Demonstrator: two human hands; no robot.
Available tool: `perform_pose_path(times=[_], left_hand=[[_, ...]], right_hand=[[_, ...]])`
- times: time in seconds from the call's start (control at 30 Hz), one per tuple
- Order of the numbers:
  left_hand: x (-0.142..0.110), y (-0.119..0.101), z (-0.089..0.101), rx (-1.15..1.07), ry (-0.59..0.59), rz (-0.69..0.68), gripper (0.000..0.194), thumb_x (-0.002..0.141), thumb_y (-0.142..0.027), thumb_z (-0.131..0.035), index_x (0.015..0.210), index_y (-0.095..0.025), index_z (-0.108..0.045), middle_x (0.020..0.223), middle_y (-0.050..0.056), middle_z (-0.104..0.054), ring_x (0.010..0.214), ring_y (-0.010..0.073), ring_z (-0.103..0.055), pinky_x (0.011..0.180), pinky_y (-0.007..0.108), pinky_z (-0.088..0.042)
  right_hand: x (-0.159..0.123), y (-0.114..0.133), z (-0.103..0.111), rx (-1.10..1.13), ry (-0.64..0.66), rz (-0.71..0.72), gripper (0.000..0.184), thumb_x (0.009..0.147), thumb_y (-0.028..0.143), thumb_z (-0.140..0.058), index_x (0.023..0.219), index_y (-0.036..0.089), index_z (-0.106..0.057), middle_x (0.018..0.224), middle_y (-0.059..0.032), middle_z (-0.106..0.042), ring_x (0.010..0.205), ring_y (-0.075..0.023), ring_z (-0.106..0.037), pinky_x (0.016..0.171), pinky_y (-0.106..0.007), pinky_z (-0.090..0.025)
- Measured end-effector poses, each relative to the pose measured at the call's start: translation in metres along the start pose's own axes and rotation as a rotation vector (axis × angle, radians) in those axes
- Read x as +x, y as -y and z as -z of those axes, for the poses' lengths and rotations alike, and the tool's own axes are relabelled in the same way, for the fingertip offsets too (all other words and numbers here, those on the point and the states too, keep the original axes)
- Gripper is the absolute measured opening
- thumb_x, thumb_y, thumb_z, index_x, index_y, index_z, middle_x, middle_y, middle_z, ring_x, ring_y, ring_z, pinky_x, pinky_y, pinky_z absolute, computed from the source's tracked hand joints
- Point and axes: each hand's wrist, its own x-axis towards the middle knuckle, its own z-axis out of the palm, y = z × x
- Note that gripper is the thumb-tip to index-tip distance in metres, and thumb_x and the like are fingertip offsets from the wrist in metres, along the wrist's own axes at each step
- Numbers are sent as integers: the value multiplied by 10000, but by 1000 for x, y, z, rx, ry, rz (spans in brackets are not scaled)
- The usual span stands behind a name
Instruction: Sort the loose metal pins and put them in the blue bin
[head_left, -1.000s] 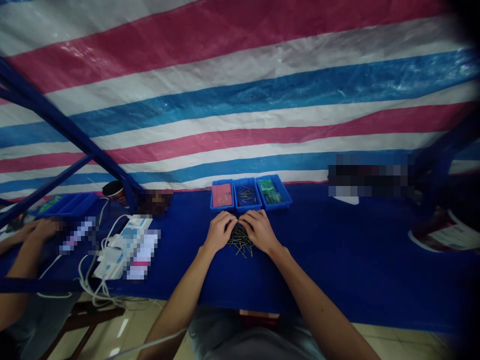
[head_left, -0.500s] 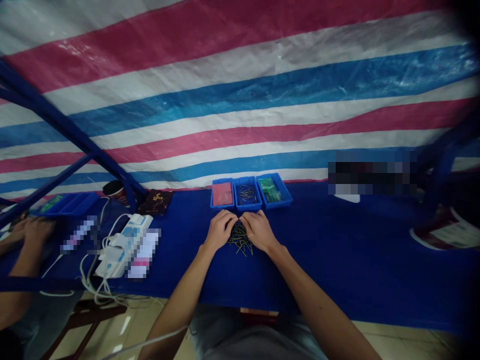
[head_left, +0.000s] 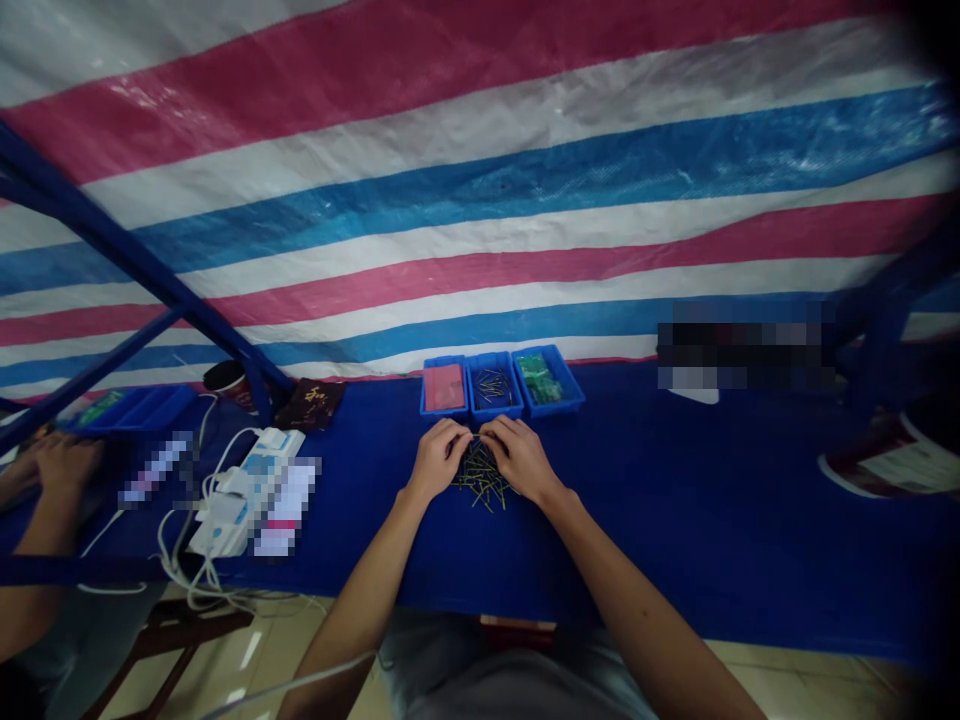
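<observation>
A loose heap of thin dark pins with brass-coloured ends (head_left: 480,478) lies on the blue tablecloth (head_left: 675,500) just in front of me. My left hand (head_left: 439,460) curves over the heap's left side, and my right hand (head_left: 521,460) curves over its right side. Fingertips of both hands touch or nearly touch the pins at the far end. Part of the heap is hidden beneath my fingers. I cannot tell whether either hand holds any pins.
Just beyond my hands stand three blue trays: one with a pink board (head_left: 444,388), one with pins (head_left: 493,388), one with green circuit boards (head_left: 538,380). To the left are white cables, a power strip (head_left: 247,515), and a co-worker's hand (head_left: 64,465) near another blue tray (head_left: 135,408).
My hands have spread slightly apart, showing more of the heap between them. The view has tilted a little.
</observation>
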Motion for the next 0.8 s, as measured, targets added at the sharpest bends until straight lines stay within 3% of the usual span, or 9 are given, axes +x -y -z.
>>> perform_pose_path(times=[0.43,0.63,0.8], left_hand=[[-1,1,-1,-36,-28,-9,206,979,-300,-549,887,-186,-694,845,49,-652,802,167,-606,732,281,-463],[0,1,0,-34,-39,37,241,985,-330,-532,879,-179,-685,814,44,-638,713,150,-564,675,267,-434],[-1,1,1,-28,5,49,261,991,-347,-515,893,-176,-687,805,41,-640,693,145,-555,666,263,-426]], right_hand=[[0,1,2,-47,30,-76,250,1045,264,-399,873,214,-573,864,-17,-666,772,-169,-593,742,-308,-362],[-1,1,3,17,13,-54,124,1003,290,-506,1069,231,-593,931,-28,-673,824,-183,-609,769,-305,-402],[-2,2,1,31,29,-37,186,1019,259,-456,1032,241,-640,979,-43,-664,874,-184,-620,809,-302,-438]])
